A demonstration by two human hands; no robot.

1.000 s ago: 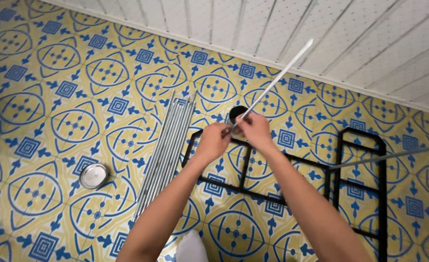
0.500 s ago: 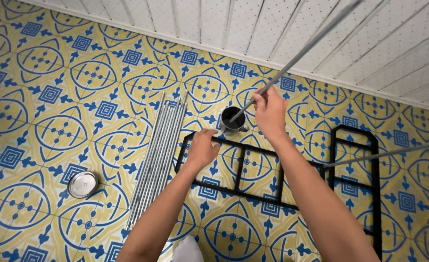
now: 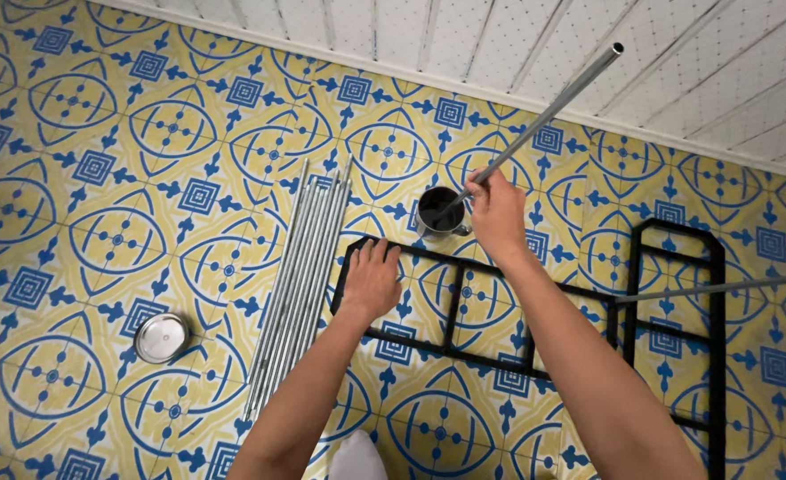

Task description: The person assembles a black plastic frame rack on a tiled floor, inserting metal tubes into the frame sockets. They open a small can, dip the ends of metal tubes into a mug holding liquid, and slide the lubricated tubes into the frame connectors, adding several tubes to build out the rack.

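Fingers of the right hand (image 3: 497, 213) grip a metal tube (image 3: 553, 111), hiding its lower end; left hand (image 3: 371, 283) lies flat on a black frame (image 3: 451, 307).

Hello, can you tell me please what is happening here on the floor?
A person is working over a patterned tile floor. The right hand holds one metal tube at a slant, its lower end by a dark metal cup. The left hand rests flat on a black metal frame lying on the tiles. A bundle of similar tubes and a round metal lid lie to the left.
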